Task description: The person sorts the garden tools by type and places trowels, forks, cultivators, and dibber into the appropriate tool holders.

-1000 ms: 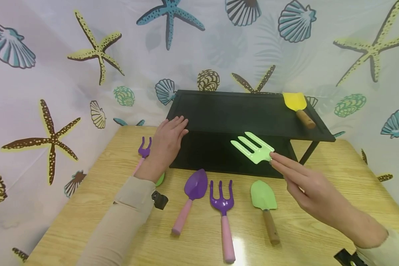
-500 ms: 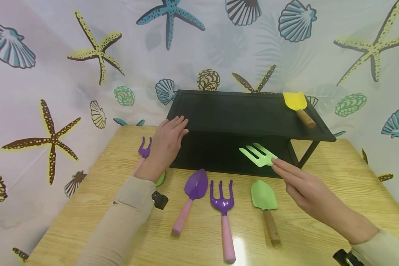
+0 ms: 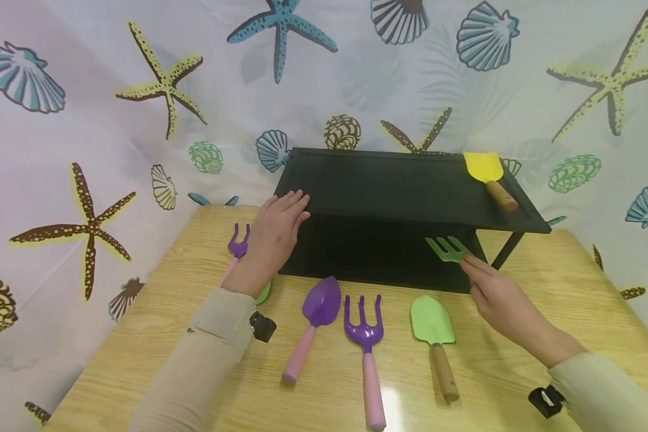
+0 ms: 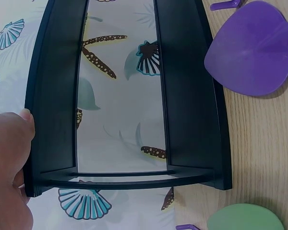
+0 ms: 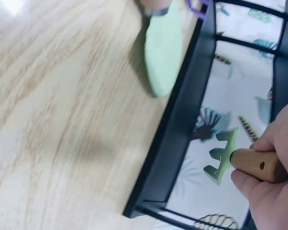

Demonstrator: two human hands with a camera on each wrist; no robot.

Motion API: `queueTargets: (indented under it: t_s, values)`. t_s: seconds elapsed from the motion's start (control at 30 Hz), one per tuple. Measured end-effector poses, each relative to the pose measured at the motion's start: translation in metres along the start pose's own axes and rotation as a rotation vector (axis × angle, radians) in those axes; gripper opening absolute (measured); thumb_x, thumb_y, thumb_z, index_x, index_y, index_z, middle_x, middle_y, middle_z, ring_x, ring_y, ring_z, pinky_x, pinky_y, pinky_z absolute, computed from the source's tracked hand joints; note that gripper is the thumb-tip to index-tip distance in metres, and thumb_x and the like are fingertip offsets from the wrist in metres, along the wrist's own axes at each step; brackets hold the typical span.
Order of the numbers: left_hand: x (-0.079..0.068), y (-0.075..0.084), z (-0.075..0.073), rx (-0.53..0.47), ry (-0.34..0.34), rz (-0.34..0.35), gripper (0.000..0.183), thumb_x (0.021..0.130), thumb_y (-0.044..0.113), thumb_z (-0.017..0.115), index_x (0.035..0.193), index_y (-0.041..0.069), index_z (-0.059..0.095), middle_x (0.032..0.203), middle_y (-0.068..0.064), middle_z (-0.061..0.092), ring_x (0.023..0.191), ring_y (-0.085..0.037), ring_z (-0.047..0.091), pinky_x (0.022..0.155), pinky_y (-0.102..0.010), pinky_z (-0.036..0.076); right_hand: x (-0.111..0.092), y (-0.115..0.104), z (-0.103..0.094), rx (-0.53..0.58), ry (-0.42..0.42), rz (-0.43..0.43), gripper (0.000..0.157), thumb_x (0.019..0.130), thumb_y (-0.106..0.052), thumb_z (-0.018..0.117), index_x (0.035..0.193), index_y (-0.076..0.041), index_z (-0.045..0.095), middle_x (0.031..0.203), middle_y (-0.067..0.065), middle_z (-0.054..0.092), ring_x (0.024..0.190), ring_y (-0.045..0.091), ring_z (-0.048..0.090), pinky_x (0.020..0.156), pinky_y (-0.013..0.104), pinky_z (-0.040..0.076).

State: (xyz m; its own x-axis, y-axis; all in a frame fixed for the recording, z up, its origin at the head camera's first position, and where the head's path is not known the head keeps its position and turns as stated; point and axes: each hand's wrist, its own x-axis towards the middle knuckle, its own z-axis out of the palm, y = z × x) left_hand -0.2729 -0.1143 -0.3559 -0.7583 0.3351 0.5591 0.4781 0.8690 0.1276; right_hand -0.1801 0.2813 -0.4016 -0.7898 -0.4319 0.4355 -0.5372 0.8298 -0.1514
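My left hand (image 3: 272,237) rests on the front left corner of a black two-tier shelf (image 3: 378,186), fingers extended over the top board. In the left wrist view the same hand (image 4: 9,153) touches the edge of the upper board. With my right hand (image 3: 510,300) I hold a small green garden fork (image 3: 447,249) in front of the lower tier's right part. Its wooden handle (image 5: 259,164) is pinched between thumb and fingers in the right wrist view, tines pointing into the shelf. A yellow shovel (image 3: 486,168) with a wooden handle lies on the top right.
On the wooden table (image 3: 156,336) before the shelf lie a purple trowel (image 3: 322,302), a purple fork (image 3: 364,333) and a green trowel (image 3: 432,321). Another purple fork (image 3: 239,248) and a green tool (image 3: 264,293), partly hidden, lie by my left arm. A patterned curtain (image 3: 302,102) hangs behind.
My right hand has moved the green fork right, lower and further in, toward the shelf's lower tier. The left hand stays on the shelf corner. The head view has shifted slightly.
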Motion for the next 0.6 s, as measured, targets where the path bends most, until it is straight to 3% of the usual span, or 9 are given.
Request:
queueTargets:
  t_s: [0.3, 0.6]
  values:
    - [0.000, 0.001, 0.001, 0.003, -0.001, -0.003, 0.040, 0.103, 0.027, 0.051, 0.138, 0.009, 0.059, 0.143, -0.009, 0.058, 0.137, -0.024, 0.052, 0.120, -0.043, 0.034, 0.011, 0.028, 0.021, -0.002, -0.089, 0.107, 0.034, 0.090, 0.010, 0.053, 0.122, 0.022, 0.055, 0.127, 0.043, 0.053, 0.111, 0.058, 0.058, 0.084, 0.061, 0.054]
    - [0.000, -0.001, 0.002, 0.014, -0.014, -0.013, 0.040, 0.104, 0.027, 0.050, 0.140, 0.010, 0.057, 0.144, -0.008, 0.057, 0.138, -0.023, 0.050, 0.121, -0.042, 0.032, 0.022, 0.045, 0.038, 0.006, -0.120, 0.176, 0.034, 0.092, 0.010, 0.049, 0.123, 0.024, 0.052, 0.128, 0.045, 0.050, 0.105, 0.058, 0.060, 0.081, 0.059, 0.056]
